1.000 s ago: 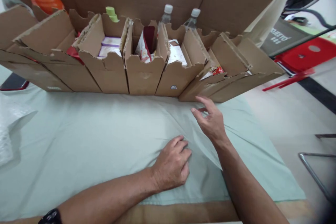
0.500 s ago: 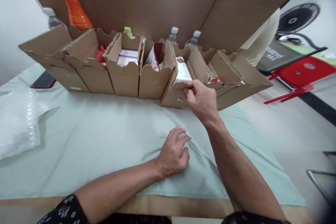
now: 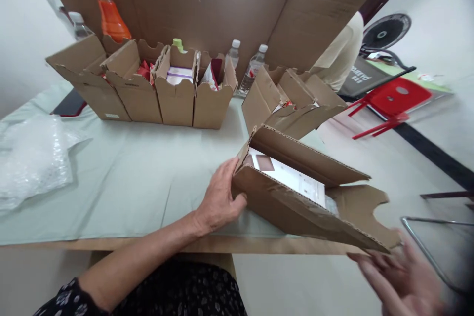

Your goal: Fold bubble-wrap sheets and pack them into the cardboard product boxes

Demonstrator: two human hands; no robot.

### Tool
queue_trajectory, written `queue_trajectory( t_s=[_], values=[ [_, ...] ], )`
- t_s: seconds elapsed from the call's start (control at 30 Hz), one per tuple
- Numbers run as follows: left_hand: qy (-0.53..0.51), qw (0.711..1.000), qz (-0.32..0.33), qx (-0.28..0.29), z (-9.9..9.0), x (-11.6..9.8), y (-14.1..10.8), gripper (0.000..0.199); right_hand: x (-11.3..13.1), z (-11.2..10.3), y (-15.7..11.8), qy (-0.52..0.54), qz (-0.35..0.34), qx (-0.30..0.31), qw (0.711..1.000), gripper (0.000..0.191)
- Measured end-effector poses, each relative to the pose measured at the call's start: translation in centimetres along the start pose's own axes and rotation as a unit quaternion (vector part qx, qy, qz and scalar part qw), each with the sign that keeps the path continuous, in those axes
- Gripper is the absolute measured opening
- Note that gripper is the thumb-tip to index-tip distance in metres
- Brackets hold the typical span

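Observation:
An open-topped cardboard bin lies lengthwise at the table's front edge, its right end jutting past the edge. Inside sits a white box, with something clear and plastic beside it. My left hand grips the bin's left end, fingers over the end wall and thumb against the near side. At the notched right end my right hand, smeared by motion, holds the lower corner with its fingers at the cardboard.
Several cardboard bins with packets stand in a row at the back left; others stand at the right. Bottles stand behind them, before a tall cardboard panel. Bubble wrap lies left. A red chair is beyond the table.
The bin has come out of the row toward me and turned sideways, leaving a gap. My left hand has taken its left end; my right hand has moved right and nearer.

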State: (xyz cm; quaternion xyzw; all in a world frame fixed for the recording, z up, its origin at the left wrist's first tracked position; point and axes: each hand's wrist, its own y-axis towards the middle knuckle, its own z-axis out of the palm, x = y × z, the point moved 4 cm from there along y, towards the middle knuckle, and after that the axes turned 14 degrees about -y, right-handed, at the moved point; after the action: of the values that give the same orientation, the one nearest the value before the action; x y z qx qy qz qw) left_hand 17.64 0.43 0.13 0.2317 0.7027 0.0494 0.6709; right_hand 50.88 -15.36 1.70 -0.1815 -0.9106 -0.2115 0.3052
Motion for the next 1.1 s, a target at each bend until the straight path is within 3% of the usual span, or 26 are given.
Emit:
queue_trajectory(
  t_s=[0.1,0.17,0.23,0.3,0.4,0.5,0.6,0.67,0.77,0.93,1.1],
  values=[
    [-0.051,0.998,-0.044,0.017,1.5,0.6,-1.0,0.083,0.3,2.1,-0.2,-0.076,-0.004,0.099,0.992,0.056],
    [-0.055,0.997,-0.045,-0.007,1.4,0.9,-1.8,0.082,2.0,3.9,0.6,-0.082,-0.018,0.104,0.991,0.054],
    [-0.043,0.997,-0.041,-0.046,0.0,1.3,-2.1,0.081,4.5,5.9,2.0,-0.066,-0.039,0.097,0.992,0.051],
    [-0.021,0.994,-0.04,-0.099,-2.7,1.9,-1.9,0.076,7.4,8.7,3.8,-0.053,-0.071,0.121,0.989,0.047],
    [0.019,0.982,-0.03,-0.185,-8.8,3.1,-0.4,0.065,12.2,14.0,6.6,-0.026,-0.128,0.186,0.974,0.042],
    [0.063,0.962,-0.018,-0.267,-15.0,4.4,1.4,0.062,16.6,19.9,8.8,0.021,-0.192,0.235,0.953,0.056],
    [0.113,0.947,-0.047,-0.298,-18.7,6.1,2.2,0.05,19.1,24.7,9.9,0.048,-0.214,0.243,0.945,0.065],
    [0.139,0.945,-0.074,-0.288,-19.3,7.2,2.2,0.037,19.4,26.6,10.0,0.052,-0.205,0.235,0.949,0.057],
    [0.169,0.941,-0.103,-0.274,-18.9,7.9,1.8,0.026,18.5,27.4,9.9,0.055,-0.195,0.219,0.954,0.043],
    [0.195,0.941,-0.113,-0.251,-18.4,7.7,2.3,0.027,16.4,27.9,11.1,0.023,-0.149,0.189,0.97,0.038],
    [0.209,0.933,-0.129,-0.263,-18.3,8.0,1.9,0.024,15.9,28.6,11.7,0.009,-0.14,0.188,0.972,0.037]
  ],
)
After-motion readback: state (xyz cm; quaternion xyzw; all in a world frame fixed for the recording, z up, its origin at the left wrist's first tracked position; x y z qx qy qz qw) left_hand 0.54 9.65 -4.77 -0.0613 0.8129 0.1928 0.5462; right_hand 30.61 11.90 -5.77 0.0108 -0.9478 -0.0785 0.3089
